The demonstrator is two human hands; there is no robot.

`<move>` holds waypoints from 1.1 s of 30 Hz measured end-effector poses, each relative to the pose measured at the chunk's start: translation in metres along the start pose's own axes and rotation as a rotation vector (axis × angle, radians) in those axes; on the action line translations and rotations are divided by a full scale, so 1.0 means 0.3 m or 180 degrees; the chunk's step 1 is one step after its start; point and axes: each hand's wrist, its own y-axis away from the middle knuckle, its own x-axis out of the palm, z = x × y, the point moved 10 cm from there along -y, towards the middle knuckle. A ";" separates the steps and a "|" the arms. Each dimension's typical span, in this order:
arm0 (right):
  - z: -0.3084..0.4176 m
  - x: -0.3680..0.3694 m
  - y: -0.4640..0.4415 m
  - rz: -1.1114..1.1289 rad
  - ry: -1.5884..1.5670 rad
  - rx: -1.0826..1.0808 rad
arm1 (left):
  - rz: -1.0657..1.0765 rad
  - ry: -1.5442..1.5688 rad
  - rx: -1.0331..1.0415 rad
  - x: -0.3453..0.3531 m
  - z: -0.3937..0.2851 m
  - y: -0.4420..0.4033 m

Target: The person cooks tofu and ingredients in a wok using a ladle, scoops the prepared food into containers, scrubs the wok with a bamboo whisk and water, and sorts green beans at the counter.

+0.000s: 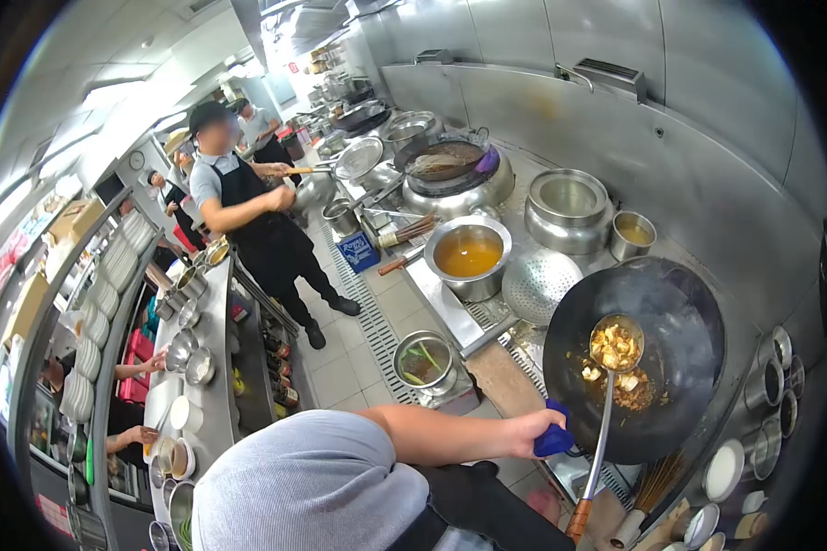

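My left hand point(530, 432) is closed on a blue cloth point(552, 433) at the near-left rim of a large black wok point(671, 321). Whether a handle lies inside the cloth is hidden. A long ladle point(603, 432) with a wooden grip point(579, 521) reaches into the wok. Its bowl is full of yellowish-white chunks point(615, 346), and more pieces with brown crumbly bits point(630, 393) lie on the wok's bottom below. My right hand is out of view; the ladle's grip runs down towards the bottom edge.
Left of the wok are a perforated strainer point(540, 286) and a pot of orange-brown liquid point(470, 253). A lidded steel pot point(568, 213) stands behind. Several containers point(764, 386) line the right side. A co-worker in a black apron point(262, 216) holds a wire skimmer point(358, 158) further up the aisle.
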 end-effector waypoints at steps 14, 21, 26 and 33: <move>0.817 0.525 0.541 0.0494 0.0362 0.0944 | -0.0024 0.0024 0.0316 0.066 0.019 -0.100; 0.922 0.600 0.428 0.1393 0.0461 0.1360 | -0.0149 0.0277 0.0785 0.124 0.033 -0.083; 1.008 0.633 0.569 0.1546 0.1099 0.1590 | -0.0123 0.1109 0.1037 0.185 0.141 0.148; 0.968 0.793 0.699 0.2268 0.1753 0.2110 | -0.0553 0.1287 0.1735 0.026 0.318 0.507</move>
